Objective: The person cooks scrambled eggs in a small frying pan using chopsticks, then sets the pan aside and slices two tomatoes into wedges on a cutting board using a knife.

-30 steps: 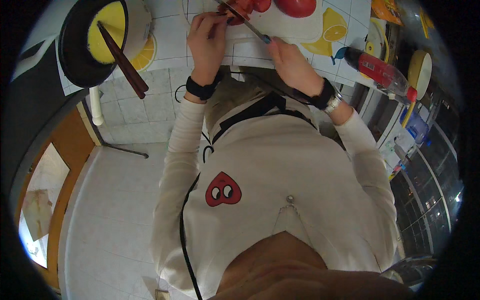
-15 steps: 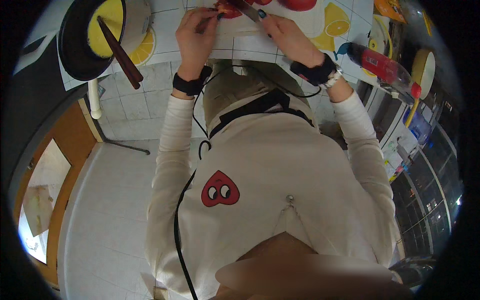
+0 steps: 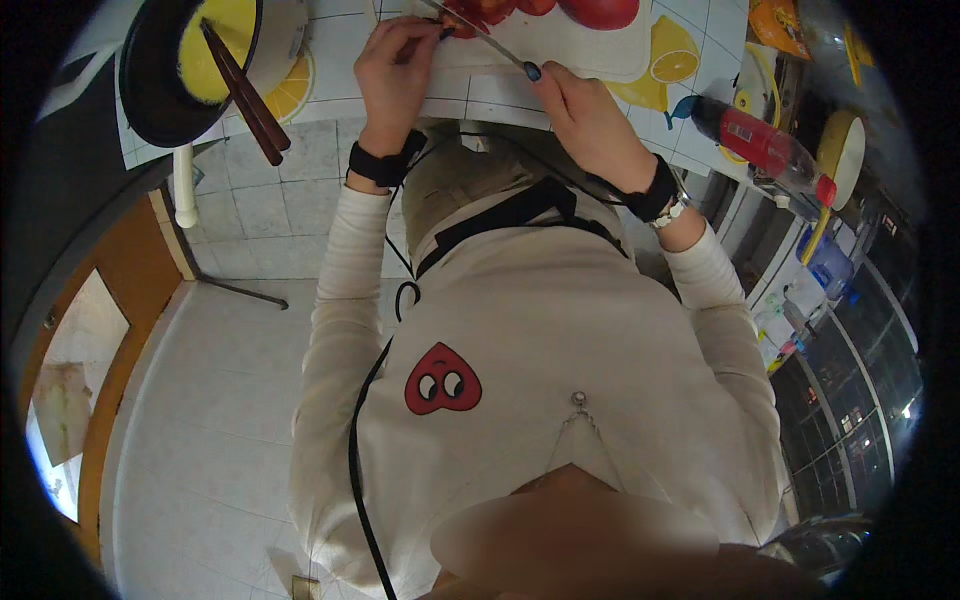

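Observation:
At the top of the head view, a white cutting board (image 3: 622,62) carries cut red tomato (image 3: 490,10), and a larger red tomato piece (image 3: 602,11) lies at its right. My left hand (image 3: 393,80) has its fingers bent and pressed together on a tomato piece (image 3: 460,27) near the board's front edge. The fingers of my right hand (image 3: 595,125) wrap round a knife (image 3: 490,41), whose handle they hide. Its narrow-looking blade slants up and left across the tomato, close to my left fingertips. The picture's top edge cuts off part of the board.
To the left, a dark-rimmed pot (image 3: 150,85) holds yellow liquid (image 3: 205,80), with brown chopsticks (image 3: 250,105) leaning over its rim. A clear bottle with a red label (image 3: 750,135) lies at the right. A black cable (image 3: 353,440) hangs along my left side.
My right hand has drawn back toward my body and slightly right with the knife, and the blade looks narrower. My left hand stays nearly where it was at the tomato.

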`<state>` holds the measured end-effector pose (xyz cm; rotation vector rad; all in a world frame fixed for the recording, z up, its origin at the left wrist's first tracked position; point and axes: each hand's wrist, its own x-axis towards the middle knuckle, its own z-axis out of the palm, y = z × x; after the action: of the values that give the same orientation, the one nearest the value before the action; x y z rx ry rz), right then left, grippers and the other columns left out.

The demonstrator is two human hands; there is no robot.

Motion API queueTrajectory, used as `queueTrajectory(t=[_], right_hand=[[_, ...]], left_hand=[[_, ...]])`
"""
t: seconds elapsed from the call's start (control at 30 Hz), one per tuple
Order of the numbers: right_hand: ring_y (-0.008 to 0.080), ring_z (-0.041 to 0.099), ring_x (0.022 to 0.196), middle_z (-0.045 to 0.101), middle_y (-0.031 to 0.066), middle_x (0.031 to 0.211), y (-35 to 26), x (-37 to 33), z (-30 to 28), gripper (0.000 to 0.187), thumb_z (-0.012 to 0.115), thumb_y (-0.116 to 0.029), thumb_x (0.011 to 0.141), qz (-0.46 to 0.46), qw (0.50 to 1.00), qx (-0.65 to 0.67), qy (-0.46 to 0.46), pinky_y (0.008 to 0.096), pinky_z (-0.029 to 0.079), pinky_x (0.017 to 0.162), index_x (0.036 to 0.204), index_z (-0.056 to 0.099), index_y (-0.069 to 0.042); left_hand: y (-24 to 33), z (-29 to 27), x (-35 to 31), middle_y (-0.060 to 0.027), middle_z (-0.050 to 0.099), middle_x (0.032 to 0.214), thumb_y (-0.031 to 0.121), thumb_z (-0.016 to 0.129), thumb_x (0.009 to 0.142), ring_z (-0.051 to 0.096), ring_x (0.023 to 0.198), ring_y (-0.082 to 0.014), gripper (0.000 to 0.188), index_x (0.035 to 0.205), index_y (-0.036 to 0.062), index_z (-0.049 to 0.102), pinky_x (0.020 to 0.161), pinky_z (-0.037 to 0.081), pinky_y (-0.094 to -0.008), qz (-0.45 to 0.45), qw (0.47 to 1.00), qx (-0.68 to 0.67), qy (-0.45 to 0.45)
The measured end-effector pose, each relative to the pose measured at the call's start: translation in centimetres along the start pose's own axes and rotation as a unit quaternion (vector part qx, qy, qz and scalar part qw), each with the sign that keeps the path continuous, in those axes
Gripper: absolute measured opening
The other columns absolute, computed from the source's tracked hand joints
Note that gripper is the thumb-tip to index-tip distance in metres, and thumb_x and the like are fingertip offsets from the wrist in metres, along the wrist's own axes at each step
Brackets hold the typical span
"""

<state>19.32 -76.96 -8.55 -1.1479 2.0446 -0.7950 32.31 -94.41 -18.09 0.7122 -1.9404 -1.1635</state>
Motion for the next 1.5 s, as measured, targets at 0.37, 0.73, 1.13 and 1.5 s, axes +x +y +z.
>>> queueTrajectory(t=[0.37,0.73,1.13,1.5], right_hand=[[0.0478,0.056,0.067,0.058,0.0287,0.068,-0.1,0.0,1.3,0.023,0.046,-0.019,0.098,0.001,0.999,-0.043,0.002,0.0543,0.043,0.059,0.096,0.053,0.002],[0.0481,0.056,0.064,0.058,0.0276,0.066,-0.3,-0.2,1.2,0.021,0.048,-0.02,0.098,-0.004,0.998,-0.055,0.001,0.0542,0.044,0.056,0.098,0.052,0.001],[0.0488,0.057,0.064,0.059,0.0285,0.067,-0.3,0.3,3.1,0.025,0.045,-0.023,0.099,0.053,0.992,-0.115,0.003,0.0542,0.044,0.055,0.094,0.051,0.001],[0.0494,0.056,0.086,0.058,0.0315,0.088,0.8,1.1,2.9,0.027,0.042,-0.02,0.098,-0.026,0.998,-0.043,0.029,0.0531,0.045,0.071,0.095,0.054,0.004]], left_hand=[[-0.6,0.0,-0.5,-0.0054,0.066,0.094,0.003,0.074,0.077,0.066,0.079,-0.0177,0.01,0.087,0.0057,0.074,0.07,0.053,-0.0255,0.038,0.995,0.09,0.013],[0.3,0.0,-0.4,-0.0153,0.06,0.098,0.003,0.072,0.081,0.062,0.089,-0.0283,0.016,0.096,0.0005,0.066,0.073,0.053,-0.0378,0.03,0.999,0.026,-0.005],[0.4,-0.3,-0.6,-0.0156,0.064,0.093,0.001,0.066,0.086,0.064,0.081,-0.0287,0.007,0.091,-0.0026,0.07,0.07,0.054,-0.0358,-0.019,0.999,0.017,-0.035],[0.1,0.3,-0.9,-0.0142,0.061,0.098,-0.003,0.065,0.087,0.063,0.082,-0.0267,0.006,0.093,-0.003,0.066,0.07,0.055,-0.0329,0.017,0.999,0.036,-0.021]])
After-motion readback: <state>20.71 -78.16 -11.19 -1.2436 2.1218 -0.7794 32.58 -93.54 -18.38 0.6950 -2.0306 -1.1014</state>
